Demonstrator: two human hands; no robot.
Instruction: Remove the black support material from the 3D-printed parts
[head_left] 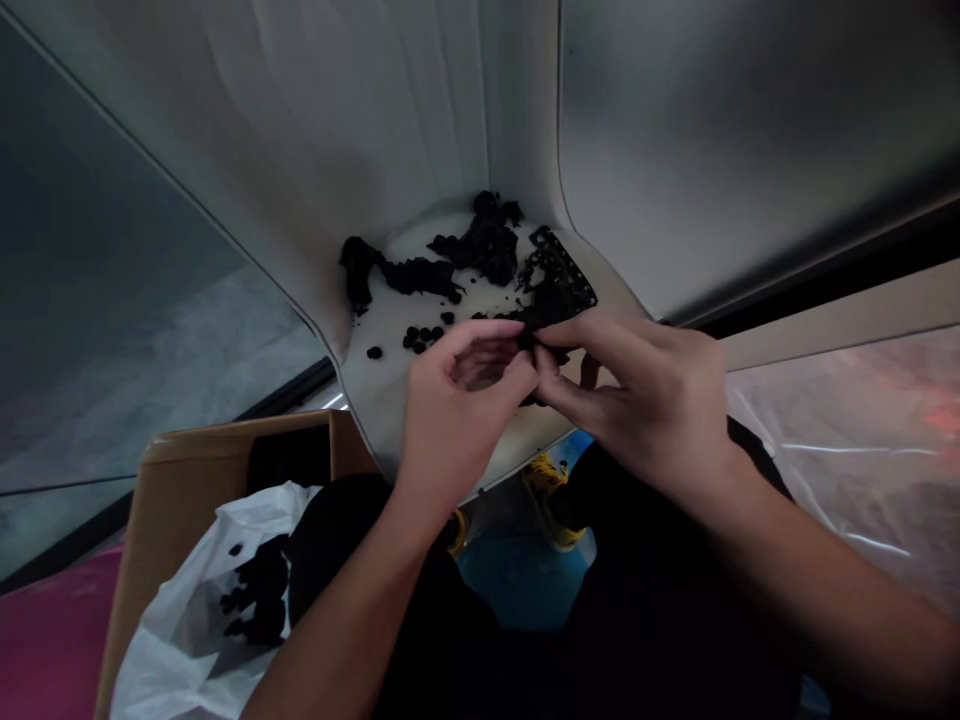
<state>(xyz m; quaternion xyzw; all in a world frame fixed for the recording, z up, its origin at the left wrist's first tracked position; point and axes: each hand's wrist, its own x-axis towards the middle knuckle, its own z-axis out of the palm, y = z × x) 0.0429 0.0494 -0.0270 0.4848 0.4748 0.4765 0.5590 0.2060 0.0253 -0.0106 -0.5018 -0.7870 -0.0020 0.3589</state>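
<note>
Above a pale chair seat (382, 395), my left hand (450, 420) and my right hand (652, 390) meet fingertip to fingertip. Both pinch a small black piece (528, 338) between thumb and index finger; its kind is mostly hidden by the fingers. Just beyond them on the seat lies a black piece with rows of light dots (571, 268). Several small round black pieces (424, 338) are scattered left of my hands. Farther back are a ragged black clump (487, 245) and a long torn-looking black strip (420, 275).
The chair's tall backrest (420, 100) rises behind the seat. At lower left stands a cardboard box (172, 490) with a white plastic bag (172, 630) holding more black pieces (259, 600). A yellow-laced shoe (547, 480) shows under the seat. Something pink (52, 640) is at far left.
</note>
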